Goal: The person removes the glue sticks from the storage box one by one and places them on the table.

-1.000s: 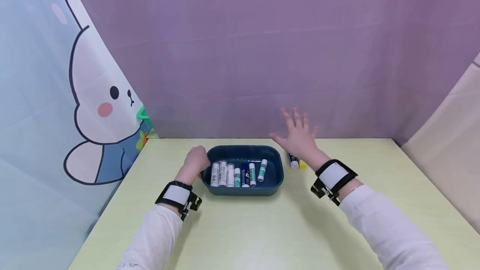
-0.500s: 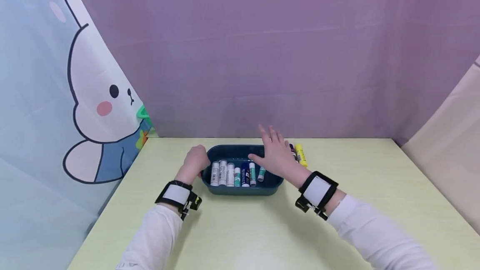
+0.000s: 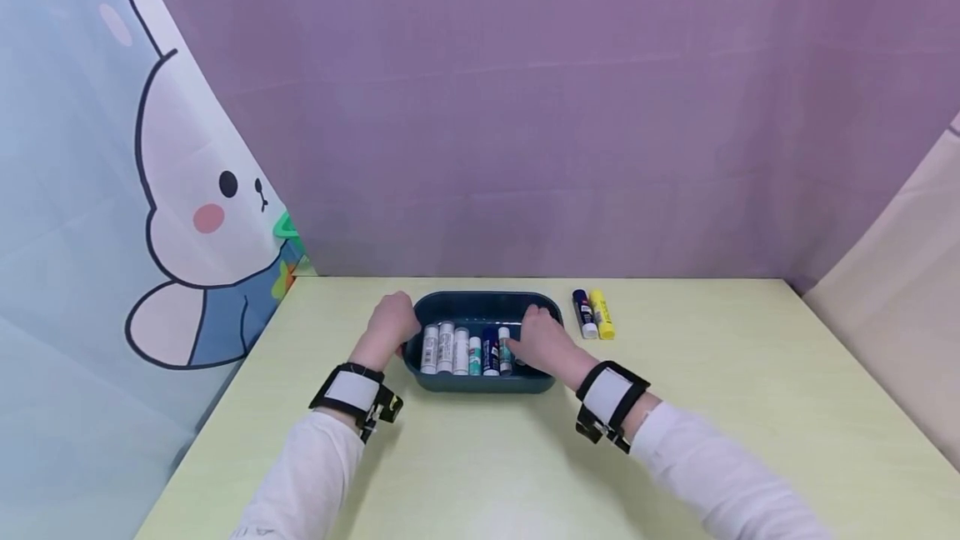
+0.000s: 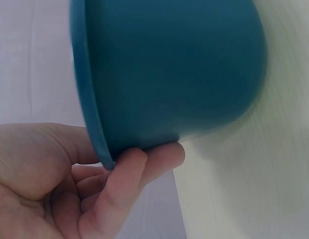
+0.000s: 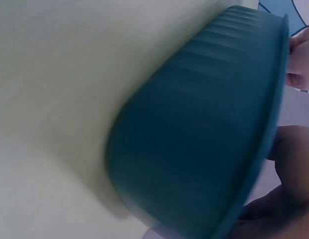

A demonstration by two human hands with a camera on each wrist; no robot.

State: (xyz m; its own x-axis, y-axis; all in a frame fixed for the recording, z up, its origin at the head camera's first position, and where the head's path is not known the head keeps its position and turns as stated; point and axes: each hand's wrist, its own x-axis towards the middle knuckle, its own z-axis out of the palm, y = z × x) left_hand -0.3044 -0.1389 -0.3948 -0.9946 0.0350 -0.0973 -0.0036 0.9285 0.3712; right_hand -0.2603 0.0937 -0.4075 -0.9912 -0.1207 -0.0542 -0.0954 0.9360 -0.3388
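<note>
A dark teal plastic basin (image 3: 480,384) stands on the table, with several glue sticks (image 3: 461,350) side by side in it, mostly white, green-and-white or navy. At its left end my left hand (image 3: 392,323) grips the rim. In the left wrist view, fingers (image 4: 122,174) press the outer wall while the thumb goes behind the rim. My right hand (image 3: 547,346) is over the right end, thumb reaching inside, covering most of the rightmost glue stick. The right wrist view is blurred; the rim hides the fingertips, so whether they hold anything cannot be told.
Right of the basin, a navy glue stick (image 3: 584,314) and a yellow glue stick (image 3: 602,315) lie together on the pale table (image 3: 480,465). A purple curtain (image 3: 525,107) hangs behind the table, and a printed cloth (image 3: 202,215) covers the left side.
My right hand has moved left and down, from above the two glue sticks onto the basin's right end, its spread fingers now bent. The left hand stays on the rim.
</note>
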